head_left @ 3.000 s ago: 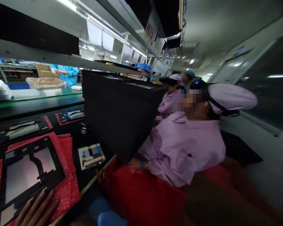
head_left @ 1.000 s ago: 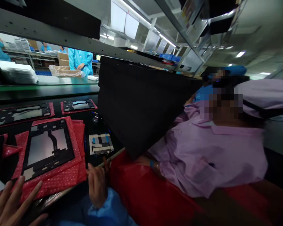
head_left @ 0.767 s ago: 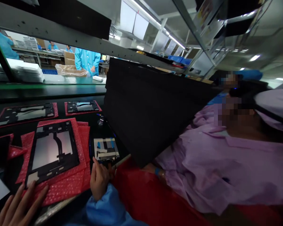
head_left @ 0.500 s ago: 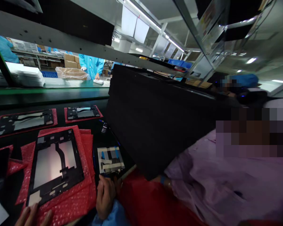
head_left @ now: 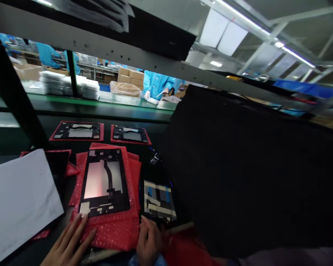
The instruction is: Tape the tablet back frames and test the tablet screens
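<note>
A tablet display panel [head_left: 113,177], black-framed with a silvery back and a dark flex cable, lies on several red bubble-wrap bags [head_left: 111,234]. My left hand [head_left: 68,242] is open, fingers stretched flat, with its fingertips at the panel's lower left corner. To the right of the bags rests my right hand [head_left: 149,240], its fingers curled together; whatever may be inside them is hidden. Just beyond that hand is a small flat card with tape strips [head_left: 159,201], some cream and some blue.
Two more panels on red wrap, a left one [head_left: 77,131] and a right one [head_left: 131,134], lie farther back. A white sheet [head_left: 22,203] covers the left side. A tall black partition [head_left: 252,173] stands on the right. Across the line, a person in blue [head_left: 158,83] handles something white.
The view has swung left, so the bench appears farther right and the neighbouring person in pink is mostly out of sight. More of the white sheet shows. Both hands stay near the same places.
</note>
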A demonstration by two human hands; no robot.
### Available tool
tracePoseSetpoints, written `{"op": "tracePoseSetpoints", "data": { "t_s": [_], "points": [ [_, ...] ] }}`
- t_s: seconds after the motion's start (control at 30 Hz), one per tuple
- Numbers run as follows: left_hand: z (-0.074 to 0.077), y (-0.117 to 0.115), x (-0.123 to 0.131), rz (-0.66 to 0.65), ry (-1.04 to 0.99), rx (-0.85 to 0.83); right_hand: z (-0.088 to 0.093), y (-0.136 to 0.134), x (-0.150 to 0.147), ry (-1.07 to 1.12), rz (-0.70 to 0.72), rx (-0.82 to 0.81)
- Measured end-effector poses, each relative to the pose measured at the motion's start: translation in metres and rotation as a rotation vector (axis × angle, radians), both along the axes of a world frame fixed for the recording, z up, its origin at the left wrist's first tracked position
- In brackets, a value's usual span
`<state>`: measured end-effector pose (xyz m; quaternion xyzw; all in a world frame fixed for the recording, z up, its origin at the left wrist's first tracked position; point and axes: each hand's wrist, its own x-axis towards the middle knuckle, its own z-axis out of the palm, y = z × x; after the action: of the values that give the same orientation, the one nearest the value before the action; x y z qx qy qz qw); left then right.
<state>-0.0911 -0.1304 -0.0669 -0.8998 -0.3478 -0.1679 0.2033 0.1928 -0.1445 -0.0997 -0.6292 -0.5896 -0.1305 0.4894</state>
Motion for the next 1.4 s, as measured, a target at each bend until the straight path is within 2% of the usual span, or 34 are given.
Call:
{"op": "tracePoseSetpoints", "data": {
  "t_s": [0.1, 0.23, 0.33, 0.4, 0.5, 0.57, 0.63, 0.8, 0.9, 1.0, 1.1, 1.23, 1.4],
  "points": [
    [0.014, 0.000, 0.000, 0.009, -0.102, -0.016, 0.014, 0.001, 0.003, -0.032, 0.046, -0.056],
    [0.036, 0.002, 0.005, 0.007, -0.188, -0.103, 0.047, 0.004, 0.018, -0.018, 0.167, -0.108],
    [0.057, 0.021, 0.021, 0.081, -0.241, -0.167, 0.071, 0.019, 0.031, 0.069, 0.148, -0.159],
    [0.065, 0.042, 0.036, 0.167, -0.242, -0.199, 0.079, 0.035, 0.037, 0.080, 0.103, -0.222],
    [0.063, 0.074, 0.058, 0.291, -0.218, -0.277, 0.077, 0.060, 0.043, -0.019, 0.074, -0.291],
    [0.056, 0.085, 0.066, 0.299, -0.177, -0.342, 0.071, 0.069, 0.047, -0.066, 0.065, -0.319],
    [0.050, 0.086, 0.070, 0.273, -0.135, -0.381, 0.067, 0.067, 0.053, -0.087, 0.050, -0.341],
    [0.050, 0.071, 0.067, 0.254, -0.098, -0.387, 0.075, 0.032, 0.076, -0.227, 0.002, -0.418],
    [0.052, 0.061, 0.063, 0.235, -0.078, -0.396, 0.077, 0.005, 0.094, -0.308, 0.049, -0.478],
    [0.050, 0.054, 0.061, 0.219, -0.078, -0.398, 0.064, -0.018, 0.104, -0.341, 0.143, -0.567],
    [0.047, 0.048, 0.060, 0.209, -0.086, -0.388, 0.045, -0.026, 0.101, -0.347, 0.181, -0.703],
    [0.046, 0.044, 0.061, 0.216, -0.086, -0.377, 0.038, -0.005, 0.089, -0.324, 0.117, -0.795],
    [0.048, 0.044, 0.062, 0.225, -0.068, -0.362, 0.051, 0.044, 0.081, -0.250, 0.109, -0.871]
  ]
}}
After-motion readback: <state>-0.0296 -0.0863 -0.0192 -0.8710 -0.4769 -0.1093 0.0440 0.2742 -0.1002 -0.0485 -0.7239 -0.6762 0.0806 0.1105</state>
